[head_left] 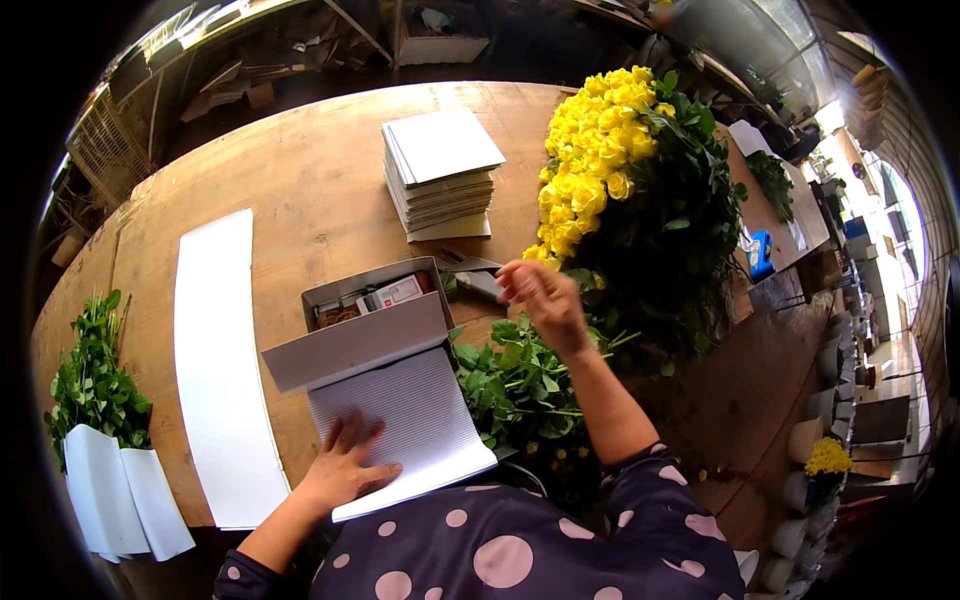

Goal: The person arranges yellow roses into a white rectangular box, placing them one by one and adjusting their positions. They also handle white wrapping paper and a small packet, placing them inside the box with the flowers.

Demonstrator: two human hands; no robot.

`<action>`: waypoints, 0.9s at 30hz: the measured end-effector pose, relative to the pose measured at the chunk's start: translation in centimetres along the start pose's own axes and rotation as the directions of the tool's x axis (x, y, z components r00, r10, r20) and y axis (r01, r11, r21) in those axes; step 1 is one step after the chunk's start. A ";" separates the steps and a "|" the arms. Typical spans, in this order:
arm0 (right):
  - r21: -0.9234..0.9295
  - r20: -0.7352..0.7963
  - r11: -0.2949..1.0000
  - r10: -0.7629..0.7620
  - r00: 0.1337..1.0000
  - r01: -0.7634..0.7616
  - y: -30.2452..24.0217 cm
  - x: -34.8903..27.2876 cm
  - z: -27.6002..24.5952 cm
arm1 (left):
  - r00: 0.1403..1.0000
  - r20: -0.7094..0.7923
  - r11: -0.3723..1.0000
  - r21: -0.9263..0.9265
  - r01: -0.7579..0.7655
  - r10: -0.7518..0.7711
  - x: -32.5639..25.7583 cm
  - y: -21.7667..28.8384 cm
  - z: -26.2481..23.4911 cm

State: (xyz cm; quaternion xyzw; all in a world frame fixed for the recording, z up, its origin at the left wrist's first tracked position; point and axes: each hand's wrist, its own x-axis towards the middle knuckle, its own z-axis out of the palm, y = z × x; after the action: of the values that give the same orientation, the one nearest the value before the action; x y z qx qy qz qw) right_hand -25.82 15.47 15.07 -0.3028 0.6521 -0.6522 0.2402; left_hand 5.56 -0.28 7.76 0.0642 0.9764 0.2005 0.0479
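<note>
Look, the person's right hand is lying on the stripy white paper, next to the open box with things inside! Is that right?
Not quite: it's the left hand lying on the stripy white paper, next to the open box with things inside, as the head view shows.

No text can be read: the print on the small white-and-red packet point(402, 291) inside the grey box point(365, 343) is too small.
</note>
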 end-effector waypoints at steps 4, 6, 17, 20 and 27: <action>-0.768 -0.621 0.215 -0.018 0.783 -0.604 9.3 -0.7 -18.2 | 0.998 -0.009 0.998 0.018 -0.057 0.057 1.0 -0.3 -0.1; -0.829 -0.553 0.076 0.034 0.833 -0.554 14.2 -2.9 -21.6 | 0.997 -0.015 0.997 -0.001 -0.072 0.072 1.2 -0.5 -0.1; -0.325 -0.416 0.940 -0.238 0.878 0.100 1.1 -8.1 -21.7 | 0.996 -0.048 0.996 0.038 -0.079 0.081 0.7 -0.5 0.1; -0.402 -0.343 0.905 -0.293 0.892 0.142 -1.1 -9.5 -20.9 | 0.997 -0.041 0.998 0.019 -0.064 0.065 0.6 -0.7 0.3; -0.833 -0.220 0.551 -0.419 0.881 0.054 -9.2 -10.7 -10.6 | 0.995 -0.071 0.996 -0.053 -0.067 0.063 0.8 -0.5 -1.0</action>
State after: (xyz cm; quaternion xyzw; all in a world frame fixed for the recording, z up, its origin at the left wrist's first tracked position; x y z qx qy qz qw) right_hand -25.11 30.81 23.77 -0.3272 0.8613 -0.3577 -0.1523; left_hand 4.56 -0.97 8.39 0.0877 0.9690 0.2309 0.0092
